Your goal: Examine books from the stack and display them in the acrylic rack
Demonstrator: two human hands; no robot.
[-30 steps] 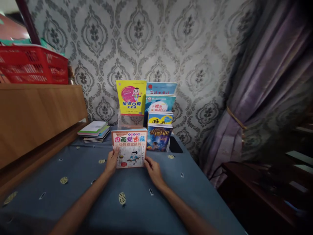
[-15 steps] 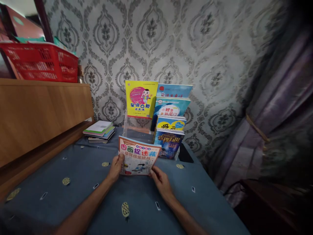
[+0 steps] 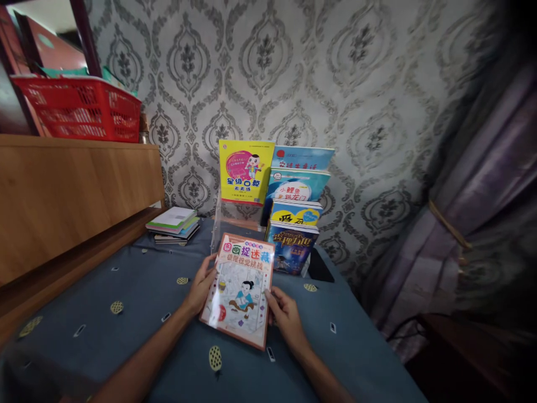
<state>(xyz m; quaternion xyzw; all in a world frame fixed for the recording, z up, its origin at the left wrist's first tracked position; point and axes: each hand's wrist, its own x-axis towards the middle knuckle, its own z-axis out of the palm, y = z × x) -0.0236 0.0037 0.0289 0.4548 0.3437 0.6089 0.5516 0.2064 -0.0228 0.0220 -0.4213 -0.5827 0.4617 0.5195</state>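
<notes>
Between my hands is a picture book (image 3: 241, 296) with an orange-brown border, its cover turned up toward me. My left hand (image 3: 202, 285) grips its left edge, and my right hand (image 3: 286, 314) pinches its right edge, thumb on the cover. Just behind it stands a clear book rack (image 3: 217, 224). A yellow workbook (image 3: 245, 173) leans on the rack's upper left. Down the right side are stepped blue books (image 3: 300, 159), a teal book (image 3: 300, 184), a yellow-and-blue book (image 3: 293, 214) and dark blue books (image 3: 291, 246).
A stack of books (image 3: 173, 221) lies at the back left of the blue patterned tablecloth (image 3: 168, 358). Left is a wooden cabinet (image 3: 79, 184) carrying a red basket (image 3: 84, 109). A dark flat object (image 3: 321, 266) lies beside the rack. A curtain (image 3: 465, 224) hangs at right.
The picture book has tilted back, so its whole cover now faces up toward me. My right hand has shifted slightly right along its edge. The view has turned slightly left.
</notes>
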